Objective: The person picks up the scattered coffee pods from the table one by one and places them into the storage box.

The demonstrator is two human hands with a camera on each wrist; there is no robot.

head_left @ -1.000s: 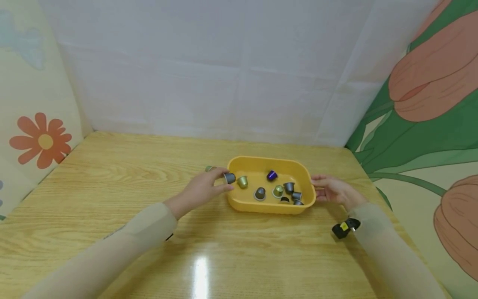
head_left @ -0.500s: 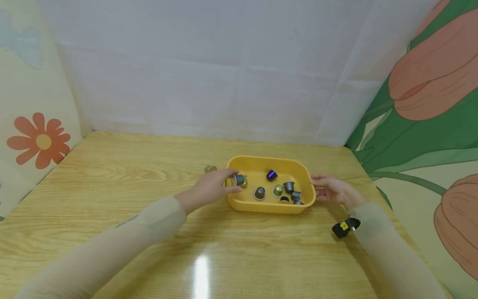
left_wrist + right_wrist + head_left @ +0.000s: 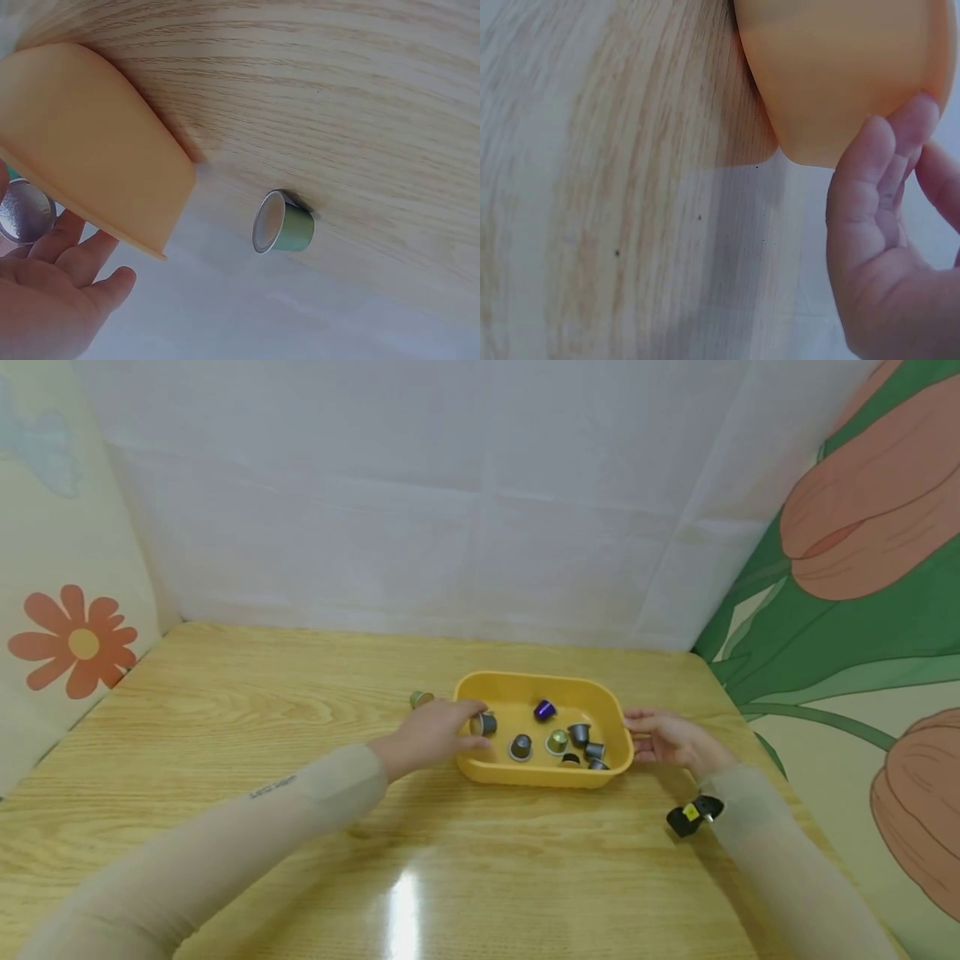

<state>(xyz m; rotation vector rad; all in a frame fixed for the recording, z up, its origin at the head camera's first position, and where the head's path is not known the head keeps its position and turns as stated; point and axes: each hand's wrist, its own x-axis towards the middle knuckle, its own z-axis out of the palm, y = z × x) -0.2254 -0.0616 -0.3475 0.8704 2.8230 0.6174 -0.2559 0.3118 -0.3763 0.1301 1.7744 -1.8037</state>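
My left hand reaches over the left end of the yellow bin, pinching a dark grey coffee capsule between thumb and fingers. In the left wrist view that capsule's silver lid shows beside the fingers, just beyond the bin's rim. My right hand touches the bin's right end; the right wrist view has its fairly straight fingertips against the outer wall. Inside lie several capsules, among them a purple one, a green one and a dark one.
On the wooden table, a green capsule lies on its side just left of the bin, behind the left hand. A white sheet hangs along the table's back edge. Flower-patterned panels flank both sides.
My left hand has moved right, bringing the dark grey capsule from the bin's left rim to inside it, now covering the green capsule there. The right hand stays put.
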